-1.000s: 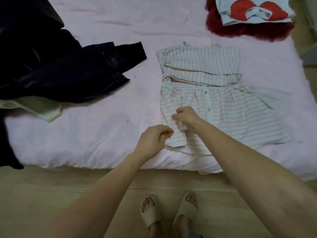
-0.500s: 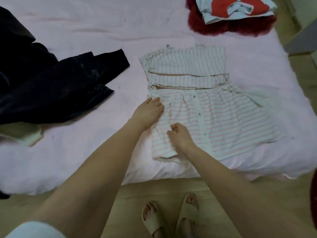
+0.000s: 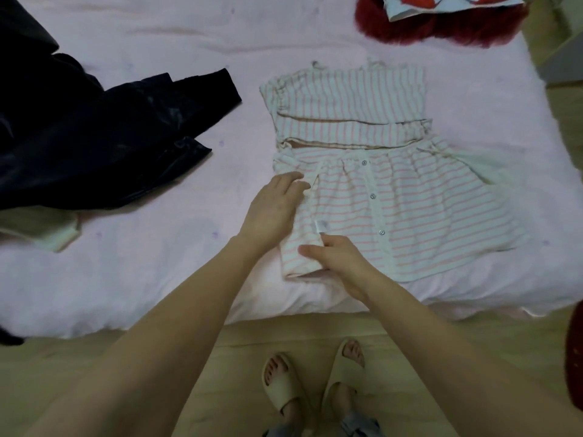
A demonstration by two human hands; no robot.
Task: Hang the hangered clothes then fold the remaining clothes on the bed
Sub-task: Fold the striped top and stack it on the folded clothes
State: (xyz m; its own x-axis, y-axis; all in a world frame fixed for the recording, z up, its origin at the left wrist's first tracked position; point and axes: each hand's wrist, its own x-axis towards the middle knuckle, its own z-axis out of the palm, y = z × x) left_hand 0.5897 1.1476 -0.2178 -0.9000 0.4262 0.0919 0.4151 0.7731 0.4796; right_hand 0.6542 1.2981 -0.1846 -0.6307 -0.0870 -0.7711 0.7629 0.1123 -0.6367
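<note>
A white dress with pink stripes (image 3: 407,197) lies flat on the pink bed (image 3: 157,272), its skirt toward me and buttons down the front. The skirt's left side is folded inward. My left hand (image 3: 274,212) lies flat with straight fingers on that folded left edge, near the waist. My right hand (image 3: 334,257) rests on the folded strip near the hem, just below a small white label, fingers loosely bent on the cloth.
A black garment (image 3: 94,137) is heaped at the left of the bed with a pale cloth (image 3: 60,238) under it. A dark red fuzzy item (image 3: 441,29) with a light blue and red garment (image 3: 441,4) on top sits at the far right. Wooden floor and my sandalled feet lie below.
Both hands let go of the pinched skirt edge after folding it inward. My left hand moved up to the waist and flattened; my right hand stayed by the hem.
</note>
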